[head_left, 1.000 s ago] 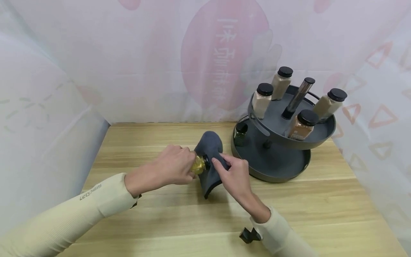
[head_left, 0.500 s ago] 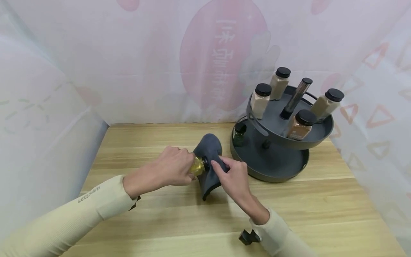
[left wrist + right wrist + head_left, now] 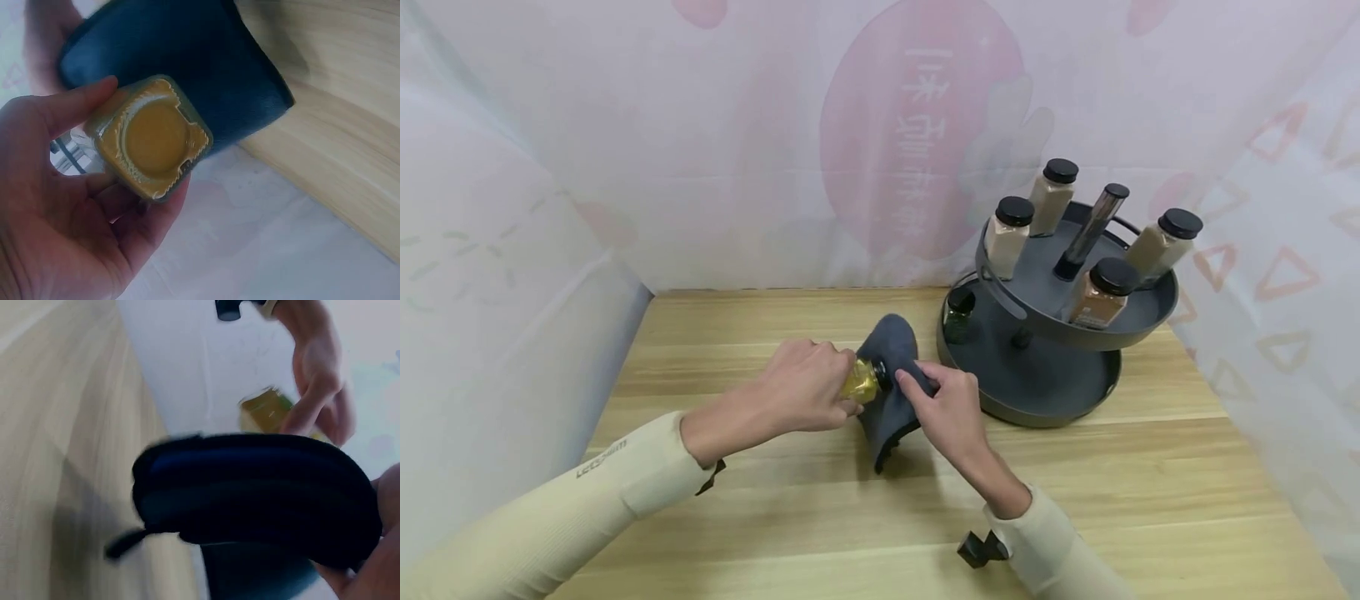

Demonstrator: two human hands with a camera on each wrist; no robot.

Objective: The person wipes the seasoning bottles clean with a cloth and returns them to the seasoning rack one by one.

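In the head view, a square glass spice jar [image 3: 860, 382] with yellow-brown contents and a black lid lies on its side in my left hand [image 3: 805, 385]. Its lid end is against a dark blue-grey cloth [image 3: 891, 335]. The left wrist view shows the jar's base [image 3: 156, 139] facing the camera, with the thumb and fingers gripping its sides. My right hand [image 3: 953, 408] pinches the cloth between thumb and fingers on its right side. Seen from the right wrist, the cloth [image 3: 250, 494] is doubled over in a curve and hides the lid.
Right of the hands stands a dark two-tier round rack [image 3: 1033, 396]. Several spice jars with black lids, among them an orange-brown one [image 3: 1099, 304], stand on its upper tier. A dark green jar [image 3: 958, 321] is on the lower tier. Printed curtains [image 3: 737, 167] enclose the wooden table [image 3: 760, 533].
Both hands keep their holds on the jar and cloth and stay in nearly the same place. The left forearm has shifted slightly, and the cloth's lower edge hangs a little lower.
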